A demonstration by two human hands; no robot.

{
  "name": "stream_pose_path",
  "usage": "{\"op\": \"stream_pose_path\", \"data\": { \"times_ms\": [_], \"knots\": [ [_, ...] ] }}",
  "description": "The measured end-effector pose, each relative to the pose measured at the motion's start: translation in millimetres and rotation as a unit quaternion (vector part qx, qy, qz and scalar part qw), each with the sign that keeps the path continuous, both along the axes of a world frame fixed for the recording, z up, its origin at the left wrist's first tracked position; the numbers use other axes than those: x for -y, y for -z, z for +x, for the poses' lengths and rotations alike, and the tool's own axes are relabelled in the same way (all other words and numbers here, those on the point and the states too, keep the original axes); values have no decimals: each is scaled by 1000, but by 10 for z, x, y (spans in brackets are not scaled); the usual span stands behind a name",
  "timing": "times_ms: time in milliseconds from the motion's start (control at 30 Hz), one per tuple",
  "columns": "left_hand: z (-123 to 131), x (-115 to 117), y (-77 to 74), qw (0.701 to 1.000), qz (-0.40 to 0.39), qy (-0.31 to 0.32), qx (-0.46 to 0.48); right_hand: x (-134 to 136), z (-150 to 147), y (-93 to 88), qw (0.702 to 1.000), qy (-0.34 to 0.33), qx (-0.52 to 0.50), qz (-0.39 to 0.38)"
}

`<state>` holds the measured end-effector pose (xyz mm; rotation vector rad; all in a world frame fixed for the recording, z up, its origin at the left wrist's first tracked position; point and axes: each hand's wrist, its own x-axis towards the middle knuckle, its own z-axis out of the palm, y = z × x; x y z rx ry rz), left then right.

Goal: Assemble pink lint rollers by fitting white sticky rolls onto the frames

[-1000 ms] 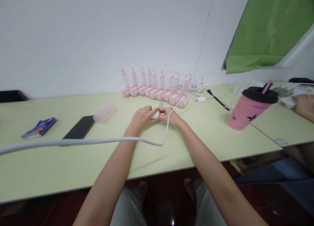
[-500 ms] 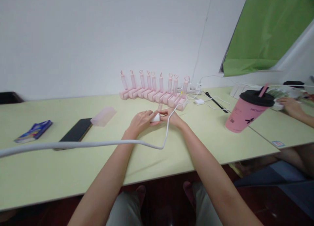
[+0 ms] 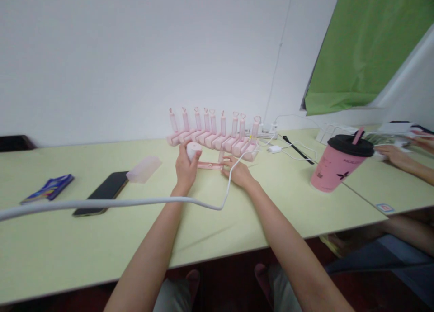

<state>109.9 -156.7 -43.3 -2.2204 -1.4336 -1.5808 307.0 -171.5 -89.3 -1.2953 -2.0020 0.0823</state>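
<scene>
My left hand is wrapped round a white cylinder, its flat pale top facing up. A narrow pink strip with a small round detail in its middle spans between my two hands. At the strip's right end, the fingers of my right hand are closed on it, close above the table. A small translucent pink piece stands just behind those fingers. Further back is a row of pink blocks, with several clear tubes upright behind or on them, capped in pink with little loops.
A white cable crosses in front of my forearms. To the left lie a phone, a translucent pink sleeve and a blue packet. On the right stand a pink cup and a charger; beyond is another person's hand.
My left hand has moved left and turned the white cylinder upright. My hands are further apart, and the pink strip between them has come into sight.
</scene>
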Motion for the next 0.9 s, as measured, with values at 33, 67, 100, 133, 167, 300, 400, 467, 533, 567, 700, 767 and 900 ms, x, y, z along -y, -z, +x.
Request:
{"op": "stream_pose_path", "data": {
  "times_ms": [33,67,100,133,167,300,400,467,533,567,700,767,900],
  "knots": [
    [-29,-38,-6,999,-18,4,36,17,-5,-30,1000,14,3,13],
    [-59,-75,-8,998,-36,11,60,26,-13,-57,999,19,-4,29],
    [-84,-106,-6,996,-53,20,71,27,-24,-80,999,18,-15,44],
    [-103,-129,-1,995,-67,29,72,22,-36,-99,998,16,-27,57],
    [-112,-140,5,994,-78,40,65,13,-48,-114,997,14,-38,67],
    [-55,-89,30,991,-97,90,-13,-32,-79,-142,993,14,-69,91],
    [18,-26,59,983,-113,114,-84,-62,-81,-143,990,17,-105,89],
    [49,-7,89,978,-118,122,-124,-81,-82,-142,988,15,-131,79],
    [61,-3,123,972,-117,125,-159,-96,-87,-144,986,7,-150,74],
    [62,-5,138,970,-115,125,-176,-100,-92,-146,985,0,-157,75],
    [61,0,170,963,-86,120,-226,-95,-115,-166,977,-35,-192,79],
    [64,12,168,964,-57,120,-230,-81,-122,-180,973,-52,-211,74],
    [68,37,144,973,-4,102,-206,-48,-145,-210,963,-94,-252,26]
  ]
}}
